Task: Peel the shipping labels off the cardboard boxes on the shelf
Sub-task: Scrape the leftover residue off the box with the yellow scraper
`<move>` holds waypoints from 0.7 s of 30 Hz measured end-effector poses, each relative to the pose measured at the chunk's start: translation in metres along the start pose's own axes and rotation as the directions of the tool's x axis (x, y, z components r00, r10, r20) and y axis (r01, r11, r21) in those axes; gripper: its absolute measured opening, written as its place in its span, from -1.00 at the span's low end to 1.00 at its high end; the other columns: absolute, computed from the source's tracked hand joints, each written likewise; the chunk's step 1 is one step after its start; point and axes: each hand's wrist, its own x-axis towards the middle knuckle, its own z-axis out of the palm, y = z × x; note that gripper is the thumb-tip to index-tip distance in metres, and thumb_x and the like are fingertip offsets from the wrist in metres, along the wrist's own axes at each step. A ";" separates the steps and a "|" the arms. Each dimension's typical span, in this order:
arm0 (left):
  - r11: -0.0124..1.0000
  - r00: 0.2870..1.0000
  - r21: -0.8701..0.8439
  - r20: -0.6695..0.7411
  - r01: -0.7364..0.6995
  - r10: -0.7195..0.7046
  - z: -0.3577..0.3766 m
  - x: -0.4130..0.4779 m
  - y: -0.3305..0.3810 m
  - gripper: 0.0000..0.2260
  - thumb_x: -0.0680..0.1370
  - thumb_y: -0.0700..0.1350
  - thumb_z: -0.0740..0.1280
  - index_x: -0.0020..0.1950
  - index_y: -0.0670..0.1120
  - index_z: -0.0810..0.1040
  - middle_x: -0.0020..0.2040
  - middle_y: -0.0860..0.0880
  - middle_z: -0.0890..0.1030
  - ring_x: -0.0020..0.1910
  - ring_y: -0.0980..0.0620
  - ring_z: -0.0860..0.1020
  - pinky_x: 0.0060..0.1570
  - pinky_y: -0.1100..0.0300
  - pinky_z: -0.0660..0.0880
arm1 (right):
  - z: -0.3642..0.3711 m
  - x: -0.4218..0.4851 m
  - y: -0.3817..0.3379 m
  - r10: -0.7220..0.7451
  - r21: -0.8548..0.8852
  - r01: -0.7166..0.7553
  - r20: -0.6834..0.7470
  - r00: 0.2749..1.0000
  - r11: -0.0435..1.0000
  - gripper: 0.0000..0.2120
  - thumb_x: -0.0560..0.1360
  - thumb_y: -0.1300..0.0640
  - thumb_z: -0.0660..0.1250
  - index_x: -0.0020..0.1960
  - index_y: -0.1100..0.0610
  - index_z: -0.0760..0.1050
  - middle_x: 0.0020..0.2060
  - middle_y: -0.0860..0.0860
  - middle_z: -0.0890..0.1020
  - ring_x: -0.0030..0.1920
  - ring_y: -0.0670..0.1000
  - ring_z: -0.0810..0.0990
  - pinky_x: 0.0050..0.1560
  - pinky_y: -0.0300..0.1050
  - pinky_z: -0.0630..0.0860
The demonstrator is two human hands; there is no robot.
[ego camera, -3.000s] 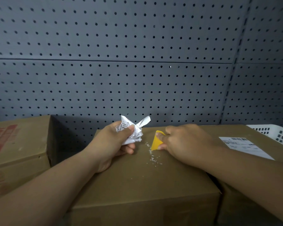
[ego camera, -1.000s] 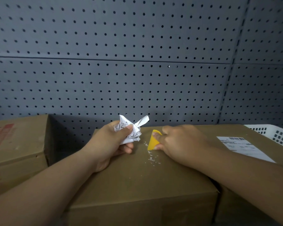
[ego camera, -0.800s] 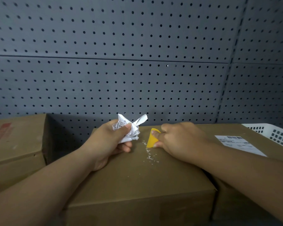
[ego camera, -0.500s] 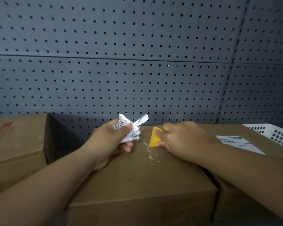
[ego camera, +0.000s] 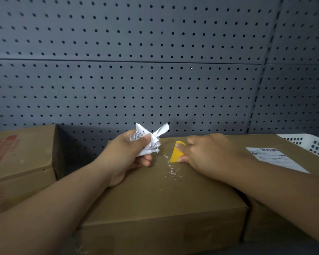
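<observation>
The left hand (ego camera: pixel 126 155) is closed around a crumpled white paper shipping label (ego camera: pixel 149 139), with the thumb pressed on top and two torn corners of the paper standing up above the fist; the heel of this hand rests on the top of the middle brown cardboard box (ego camera: pixel 155 196). The right hand (ego camera: pixel 209 156) is closed on a small yellow plastic scraper (ego camera: pixel 176 152); the fingertips pinch its upper part, and its lower edge touches the box top. Just beside the scraper, between the two hands and a little nearer to the camera, small white paper crumbs (ego camera: pixel 171 169) lie scattered on the cardboard. To the right, touching the middle box, stands a second brown cardboard box (ego camera: pixel 265 144); a flat white shipping label with a barcode (ego camera: pixel 275 159) is stuck on its top, partly behind the right forearm. Behind this box is a white plastic basket with slotted walls (ego camera: pixel 309 144); what is inside cannot be seen. To the left, apart from the middle box, stands a brown cardboard box with red print (ego camera: pixel 20 153); behind all is a grey perforated metal wall (ego camera: pixel 136 70).
</observation>
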 end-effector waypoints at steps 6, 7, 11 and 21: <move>1.000 1.000 -0.008 -0.001 -0.001 0.001 0.001 0.000 0.001 -0.84 0.61 -0.04 0.23 -0.06 -0.09 0.52 -0.43 -0.04 0.54 -0.48 0.07 0.49 -0.32 0.25 0.50 | -0.006 -0.004 -0.005 -0.006 -0.008 0.007 0.109 0.994 1.000 -0.49 0.61 -0.17 -0.07 0.49 0.00 0.15 0.11 0.00 0.46 0.08 0.08 0.51 -0.32 -0.12 0.21; 1.000 1.000 -0.007 0.001 -0.002 0.002 0.001 0.000 0.001 -0.84 0.61 -0.04 0.23 -0.07 -0.09 0.52 -0.43 -0.04 0.54 -0.48 0.07 0.49 -0.34 0.25 0.50 | -0.005 -0.003 -0.004 0.004 -0.013 -0.002 0.111 0.994 1.000 -0.50 0.61 -0.17 -0.07 0.48 0.00 0.17 0.10 0.00 0.46 0.08 0.08 0.51 -0.34 -0.14 0.19; 1.000 1.000 -0.008 0.000 -0.005 0.005 0.002 -0.002 0.000 -0.84 0.61 -0.04 0.23 -0.09 -0.08 0.52 -0.42 -0.04 0.54 -0.47 0.06 0.49 -0.28 0.21 0.50 | -0.007 -0.007 -0.009 -0.016 0.021 0.015 0.066 0.998 1.000 -0.51 0.61 -0.17 -0.07 0.46 0.02 0.20 0.13 0.01 0.46 0.08 0.10 0.49 -0.24 -0.14 0.24; 1.000 1.000 0.001 0.000 -0.008 0.008 0.002 -0.001 0.001 -0.84 0.61 -0.04 0.23 -0.08 -0.08 0.52 -0.43 -0.03 0.55 -0.48 0.07 0.50 -0.25 0.20 0.50 | -0.009 -0.012 -0.007 -0.034 0.042 0.031 0.074 0.997 0.999 -0.49 0.61 -0.18 -0.09 0.50 -0.02 0.12 0.15 -0.01 0.45 0.10 0.08 0.50 -0.31 -0.15 0.20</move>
